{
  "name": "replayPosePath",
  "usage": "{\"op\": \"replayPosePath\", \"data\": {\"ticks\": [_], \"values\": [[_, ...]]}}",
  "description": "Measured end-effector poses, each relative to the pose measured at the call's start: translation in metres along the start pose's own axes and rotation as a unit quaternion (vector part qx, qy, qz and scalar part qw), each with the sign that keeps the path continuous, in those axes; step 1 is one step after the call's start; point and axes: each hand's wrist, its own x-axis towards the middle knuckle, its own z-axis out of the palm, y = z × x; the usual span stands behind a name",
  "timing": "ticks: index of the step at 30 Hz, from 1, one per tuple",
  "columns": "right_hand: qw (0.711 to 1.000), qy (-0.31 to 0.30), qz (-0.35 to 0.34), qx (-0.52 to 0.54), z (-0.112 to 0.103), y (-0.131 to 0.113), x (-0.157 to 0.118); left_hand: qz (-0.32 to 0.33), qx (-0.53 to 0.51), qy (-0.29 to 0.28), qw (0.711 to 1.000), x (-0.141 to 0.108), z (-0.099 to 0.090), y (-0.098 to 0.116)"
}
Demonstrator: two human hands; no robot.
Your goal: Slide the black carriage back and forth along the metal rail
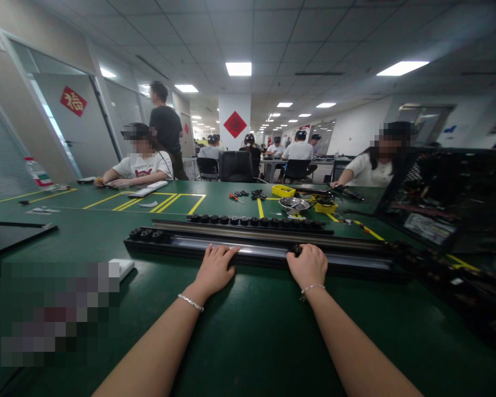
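A long black rail (355, 263) with a shiny channel lies across the green table in front of me. My left hand (217, 267) rests on its near edge, fingers apart, holding nothing. Further right, my right hand (309, 263) has its fingers curled round a small black part (298, 251) at the channel, mostly hidden by the hand. Round black pieces (146, 234) sit at the rail's left end. Behind it run a second metal bar (248, 230) and a black strip with a row of round black parts (254, 221).
Yellow trays (283, 191), a metal bowl (294, 205) and a screwdriver (236, 198) lie beyond the rails. A large black frame (450, 204) stands at right. A white bar (126, 269) is at left. People sit across the table; another person's fingers show at the left edge.
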Motion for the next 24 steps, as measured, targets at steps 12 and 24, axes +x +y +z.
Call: {"op": "replayPosePath", "data": {"ticks": [12,24], "values": [[1.0,-0.009,0.017,-0.005,-0.0024,0.0025,0.0029,-0.002,0.001,-0.004,1.0,0.0004,0.0003,-0.0003],[1.0,-0.012,0.018,-0.014,-0.0071,0.0056,0.0043,-0.001,0.001,0.0,1.0,0.0003,0.0013,-0.0008]]}}
